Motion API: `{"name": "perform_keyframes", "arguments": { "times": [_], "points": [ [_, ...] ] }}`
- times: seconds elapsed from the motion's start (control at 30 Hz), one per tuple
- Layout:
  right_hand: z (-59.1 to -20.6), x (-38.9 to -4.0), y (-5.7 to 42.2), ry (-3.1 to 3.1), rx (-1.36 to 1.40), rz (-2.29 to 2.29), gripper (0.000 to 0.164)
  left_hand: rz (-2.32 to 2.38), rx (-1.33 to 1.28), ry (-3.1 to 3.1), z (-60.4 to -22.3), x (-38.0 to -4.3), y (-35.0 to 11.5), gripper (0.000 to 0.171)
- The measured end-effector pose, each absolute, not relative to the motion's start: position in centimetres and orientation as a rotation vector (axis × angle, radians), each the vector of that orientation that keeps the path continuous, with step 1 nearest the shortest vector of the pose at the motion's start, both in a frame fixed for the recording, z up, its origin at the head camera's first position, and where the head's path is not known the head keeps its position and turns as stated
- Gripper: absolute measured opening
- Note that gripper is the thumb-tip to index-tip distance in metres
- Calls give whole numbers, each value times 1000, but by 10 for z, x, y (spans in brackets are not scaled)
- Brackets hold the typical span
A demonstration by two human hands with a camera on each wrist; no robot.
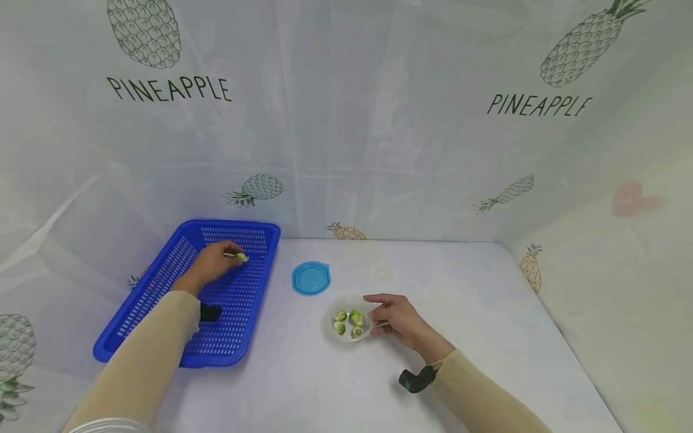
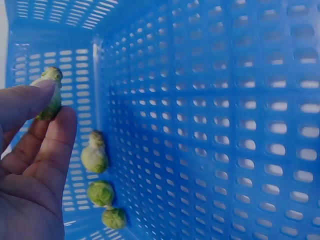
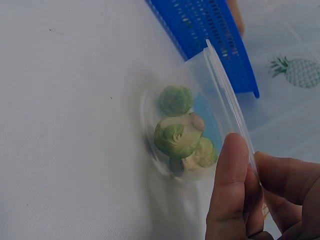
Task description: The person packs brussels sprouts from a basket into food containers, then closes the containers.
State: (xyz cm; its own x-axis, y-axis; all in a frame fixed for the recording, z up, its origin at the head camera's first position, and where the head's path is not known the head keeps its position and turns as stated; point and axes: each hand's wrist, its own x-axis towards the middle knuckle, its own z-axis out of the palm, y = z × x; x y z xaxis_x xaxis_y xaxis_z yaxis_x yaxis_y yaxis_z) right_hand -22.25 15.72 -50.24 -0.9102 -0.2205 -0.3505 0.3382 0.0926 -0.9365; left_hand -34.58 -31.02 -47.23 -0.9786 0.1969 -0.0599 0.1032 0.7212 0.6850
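Listing, by place:

Item, one Brussels sprout (image 2: 52,104), in the left hand (image 1: 213,263), above the floor of the blue basket (image 1: 233,334). Pinched between thumb and fingers; thumb tip laid across its middle, fingertips behind and below. Stem end, browned, standing out past the thumb tip; leafy green end showing beneath it. Long axis near upright in the left wrist view, crosswise to the thumb, stem to the top, leaves to the bottom.

Item, three loose sprouts (image 2: 95,159), in the basket, in a row where wall and floor meet, just beside the fingers and apart from them. The one nearest the fingers has its stem to the top of the left wrist view, round body below; long axis close to parallel with the held sprout.

Item, one clear round container (image 3: 195,70), its rim gripped by the right hand (image 1: 397,319), digits on either side of the edge.

Item, four sprouts (image 3: 176,140), inside the container, clustered, clear of the fingers; stems at differing angles.

Item, one blue lid (image 1: 311,278), flat on the white table (image 1: 460,282), between basket and container.
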Motion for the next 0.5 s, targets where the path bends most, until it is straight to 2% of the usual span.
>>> {"name": "perform_keyframes", "arguments": {
  "times": [0.5],
  "points": [
    [-500,-220,156,2032,84,-1856,51,1351,258,2699,-458,-327,-301,46]
  ]
}}
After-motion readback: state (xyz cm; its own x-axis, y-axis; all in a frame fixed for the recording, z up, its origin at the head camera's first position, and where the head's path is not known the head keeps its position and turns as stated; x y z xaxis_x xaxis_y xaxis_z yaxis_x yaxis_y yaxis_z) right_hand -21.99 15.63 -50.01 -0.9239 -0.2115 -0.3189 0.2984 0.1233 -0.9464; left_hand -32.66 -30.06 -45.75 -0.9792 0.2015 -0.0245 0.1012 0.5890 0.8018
